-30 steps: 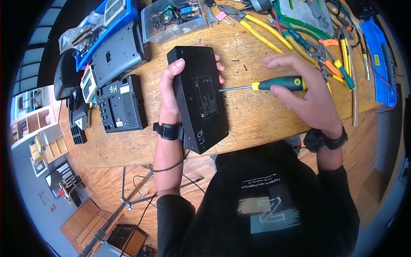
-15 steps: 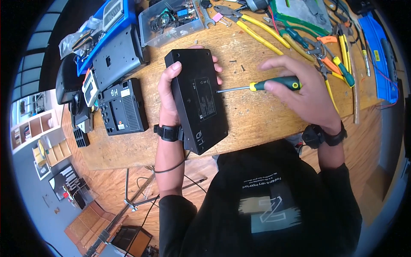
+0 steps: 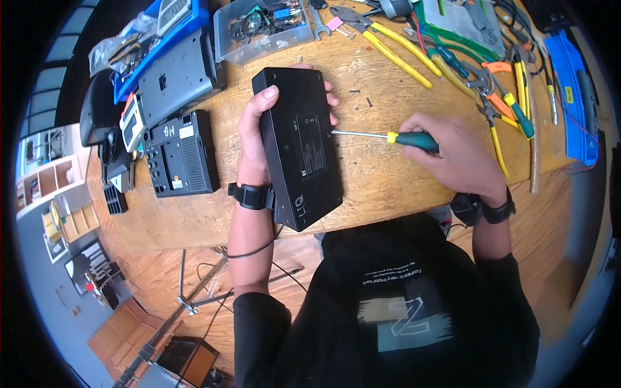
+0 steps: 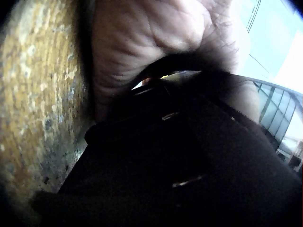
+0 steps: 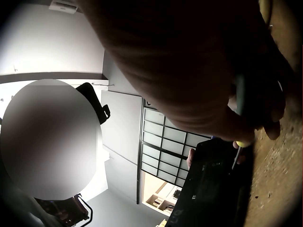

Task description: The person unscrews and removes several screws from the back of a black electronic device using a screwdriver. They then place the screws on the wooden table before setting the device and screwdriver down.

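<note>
A black box-shaped device [image 3: 294,97] with a printed label is held tilted over the bench by my left hand [image 3: 253,132]. The thumb lies along its top left edge and the fingers wrap behind to the far side. My right hand [image 3: 456,152] grips the green and yellow handle of a screwdriver [image 3: 415,140]. Its thin shaft points left, with the tip right at a screw spot near the label's right edge. In the right wrist view, the yellow collar and shaft of the screwdriver [image 5: 240,145] reach down to the device [image 5: 203,182]. The left wrist view shows my palm [image 4: 151,33] against the dark casing.
Several small loose screws [image 3: 369,101] lie beyond the device on the wooden bench [image 3: 388,194]. Another black device [image 3: 183,155] sits left. Behind stand a clear parts bin [image 3: 262,39] and yellow-handled pliers [image 3: 404,55]; pliers and cutters [image 3: 495,97] crowd the right.
My right hand's fingers were spread along the screwdriver handle and have now curled around it, with the hand a little lower. The screwdriver's tip stays at the device, and my left hand keeps its hold.
</note>
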A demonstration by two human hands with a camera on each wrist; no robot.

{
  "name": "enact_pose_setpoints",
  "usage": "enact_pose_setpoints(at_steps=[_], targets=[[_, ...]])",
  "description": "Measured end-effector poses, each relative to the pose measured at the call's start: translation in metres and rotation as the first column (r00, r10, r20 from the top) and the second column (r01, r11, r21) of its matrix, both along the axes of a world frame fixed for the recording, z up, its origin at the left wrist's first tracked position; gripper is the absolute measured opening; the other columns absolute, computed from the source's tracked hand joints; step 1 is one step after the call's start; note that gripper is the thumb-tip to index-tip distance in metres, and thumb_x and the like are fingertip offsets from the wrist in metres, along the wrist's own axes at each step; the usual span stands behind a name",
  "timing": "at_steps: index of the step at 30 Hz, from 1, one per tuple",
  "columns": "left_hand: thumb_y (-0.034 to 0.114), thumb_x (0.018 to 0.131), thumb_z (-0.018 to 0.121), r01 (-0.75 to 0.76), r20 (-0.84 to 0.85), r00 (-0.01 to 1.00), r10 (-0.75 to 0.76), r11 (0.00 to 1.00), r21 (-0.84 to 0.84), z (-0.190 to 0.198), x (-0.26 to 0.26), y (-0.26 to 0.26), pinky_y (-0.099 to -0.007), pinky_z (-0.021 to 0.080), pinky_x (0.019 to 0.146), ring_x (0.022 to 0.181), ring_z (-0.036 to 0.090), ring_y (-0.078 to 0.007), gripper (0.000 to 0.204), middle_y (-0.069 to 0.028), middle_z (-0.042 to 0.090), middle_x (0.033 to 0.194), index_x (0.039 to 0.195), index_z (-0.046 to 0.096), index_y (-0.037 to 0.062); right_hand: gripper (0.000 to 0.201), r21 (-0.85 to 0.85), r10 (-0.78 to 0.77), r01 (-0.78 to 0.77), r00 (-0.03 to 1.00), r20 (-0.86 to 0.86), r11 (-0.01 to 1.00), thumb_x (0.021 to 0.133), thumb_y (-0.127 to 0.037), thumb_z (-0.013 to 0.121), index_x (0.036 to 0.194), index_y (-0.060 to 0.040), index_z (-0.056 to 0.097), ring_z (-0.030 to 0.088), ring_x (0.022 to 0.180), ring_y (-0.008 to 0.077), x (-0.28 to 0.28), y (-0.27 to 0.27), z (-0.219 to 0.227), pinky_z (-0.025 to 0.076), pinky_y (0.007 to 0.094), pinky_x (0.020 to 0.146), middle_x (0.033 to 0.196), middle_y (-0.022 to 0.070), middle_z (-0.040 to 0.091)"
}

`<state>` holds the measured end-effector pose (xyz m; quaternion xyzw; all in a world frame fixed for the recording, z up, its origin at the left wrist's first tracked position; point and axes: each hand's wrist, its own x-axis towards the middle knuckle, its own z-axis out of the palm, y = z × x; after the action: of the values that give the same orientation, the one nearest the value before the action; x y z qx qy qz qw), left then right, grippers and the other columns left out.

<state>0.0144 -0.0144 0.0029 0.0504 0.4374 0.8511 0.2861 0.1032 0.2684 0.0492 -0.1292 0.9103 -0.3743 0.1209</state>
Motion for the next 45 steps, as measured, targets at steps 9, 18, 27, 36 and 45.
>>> enact_pose_setpoints(at_steps=[9,18,27,36,45], targets=[[0.053,0.092,0.056,-0.002,-0.004,1.0,0.002,0.999,-0.032,0.004,0.0,-0.003,-0.0472,0.061,0.089,0.107,0.069,-0.0354,0.078,-0.0282,0.063,0.124,0.143,0.047,-0.0055,0.029,-0.336,-0.179,0.254,0.954,0.239,0.907,0.091,-0.022,0.081,0.093,-0.0017,0.06,0.054,0.071,0.0065,-0.011,-0.047,-0.033,0.044,0.0302,0.062,0.08,0.0051,0.065],[0.04,0.097,0.06,-0.058,0.058,0.997,0.054,0.995,0.076,0.003,0.004,0.001,-0.0401,0.062,0.085,0.096,0.072,-0.0291,0.056,-0.0191,0.067,0.117,0.136,0.054,0.001,0.025,-0.252,-0.16,0.172,0.985,0.066,0.952,0.089,-0.019,0.082,0.101,0.0004,0.071,0.064,0.064,0.0176,-0.024,-0.08,-0.042,0.05,0.0323,0.064,0.08,0.0139,0.072],[0.045,0.098,0.061,-0.084,0.029,0.996,0.084,0.996,-0.006,0.0,0.003,0.001,-0.0362,0.062,0.08,0.085,0.074,-0.0249,0.053,-0.0166,0.069,0.112,0.127,0.061,0.0001,0.019,-0.262,-0.181,0.19,0.982,0.059,0.946,0.089,-0.014,0.078,0.099,0.0011,0.073,0.07,0.07,0.0151,-0.023,-0.085,-0.035,0.052,0.0311,0.067,0.081,0.0134,0.074],[0.053,0.099,0.06,-0.039,0.029,0.999,0.04,0.998,-0.042,-0.004,0.001,-0.001,-0.0316,0.061,0.076,0.079,0.074,-0.0211,0.06,-0.0156,0.073,0.102,0.119,0.065,-0.0032,0.019,-0.206,-0.201,0.231,0.967,0.159,0.951,0.086,-0.013,0.076,0.096,0.0029,0.072,0.068,0.068,0.0109,-0.026,-0.088,-0.029,0.052,0.0298,0.067,0.075,0.0112,0.071],[0.053,0.1,0.06,-0.065,0.044,0.997,0.066,0.998,-0.024,-0.002,0.003,0.002,-0.0306,0.06,0.079,0.084,0.073,-0.0192,0.058,-0.0139,0.073,0.094,0.115,0.067,-0.0023,0.019,-0.359,-0.261,0.269,0.963,0.072,0.894,0.085,-0.011,0.075,0.094,0.0055,0.071,0.069,0.071,0.0119,-0.02,-0.091,-0.047,0.053,0.0301,0.068,0.077,0.0128,0.072]])
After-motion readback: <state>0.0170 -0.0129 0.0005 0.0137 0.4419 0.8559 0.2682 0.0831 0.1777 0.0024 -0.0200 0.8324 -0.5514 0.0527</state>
